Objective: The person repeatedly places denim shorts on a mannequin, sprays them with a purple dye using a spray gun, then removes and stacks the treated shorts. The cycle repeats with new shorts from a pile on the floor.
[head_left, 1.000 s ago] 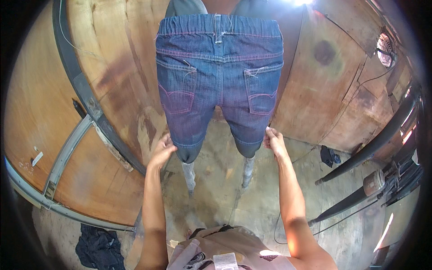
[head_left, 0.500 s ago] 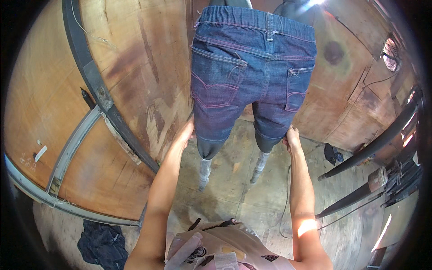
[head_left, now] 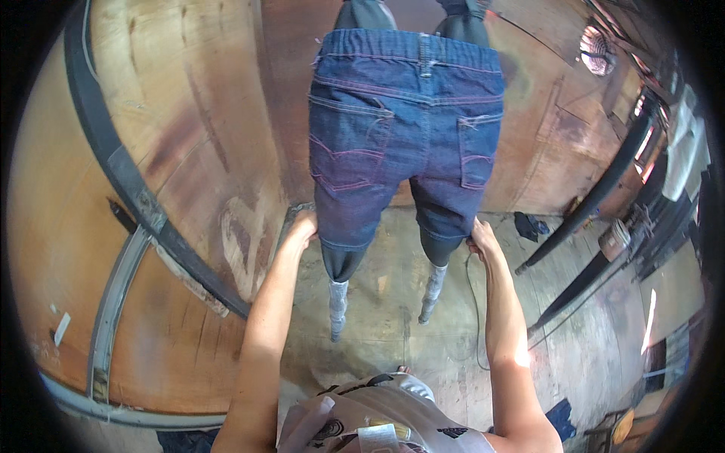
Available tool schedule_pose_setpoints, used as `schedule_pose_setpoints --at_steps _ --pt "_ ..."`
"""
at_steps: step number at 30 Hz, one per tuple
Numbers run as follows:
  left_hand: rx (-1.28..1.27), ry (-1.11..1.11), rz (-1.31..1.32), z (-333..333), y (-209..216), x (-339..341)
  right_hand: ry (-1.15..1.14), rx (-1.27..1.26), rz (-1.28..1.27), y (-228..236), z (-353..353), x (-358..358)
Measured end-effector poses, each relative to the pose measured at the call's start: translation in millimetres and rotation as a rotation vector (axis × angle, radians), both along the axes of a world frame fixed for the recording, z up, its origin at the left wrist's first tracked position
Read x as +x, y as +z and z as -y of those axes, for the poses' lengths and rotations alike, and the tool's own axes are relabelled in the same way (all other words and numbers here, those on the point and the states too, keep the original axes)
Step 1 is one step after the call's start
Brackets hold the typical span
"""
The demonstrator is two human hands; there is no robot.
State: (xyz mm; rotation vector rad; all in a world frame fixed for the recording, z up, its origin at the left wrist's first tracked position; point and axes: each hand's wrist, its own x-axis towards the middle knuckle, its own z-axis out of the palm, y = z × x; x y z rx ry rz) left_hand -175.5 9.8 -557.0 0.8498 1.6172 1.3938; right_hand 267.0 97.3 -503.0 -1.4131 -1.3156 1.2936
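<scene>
Dark blue denim shorts point(head_left: 408, 128) with pink and pale stitching hang over a dark two-legged form point(head_left: 343, 262), their back pockets facing me. Below the hems, the form's legs narrow to grey wrapped ends point(head_left: 337, 306). My left hand point(head_left: 305, 225) is closed at the outer hem of the left leg opening, its fingertips partly hidden. At the outer hem of the other leg, my right hand point(head_left: 481, 236) pinches the denim with curled fingers. Both arms reach forward, nearly straight. More of the dark form shows above the elastic waistband.
A wooden panel wall point(head_left: 181, 302) with a curved dark metal bar point(head_left: 124, 177) stands at left. Dark pipes point(head_left: 570, 298) slant in from the right. On the floor lie a cable point(head_left: 477, 325) and a dark cloth point(head_left: 531, 226). A round fan-like opening point(head_left: 597, 50) is at upper right.
The view has shifted, so the shorts appear slightly further left and more of the form shows above the waistband. Both hands stay at the leg hems.
</scene>
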Motion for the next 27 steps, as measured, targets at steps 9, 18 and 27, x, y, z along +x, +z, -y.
schedule_pose_setpoints --at_steps 9,18,27 --pt "-0.218 -0.229 0.006 -13.9 43.6 -16.9 -0.117 -0.184 -0.324 13.0 8.2 3.5" --pt "0.206 0.25 0.036 2.1 24.8 34.3 -0.423 0.221 0.055 -49.8 -19.6 -39.9" --pt "0.279 0.454 0.178 -9.6 -37.6 31.5 -0.241 0.281 0.057 -78.0 -54.3 -59.4"
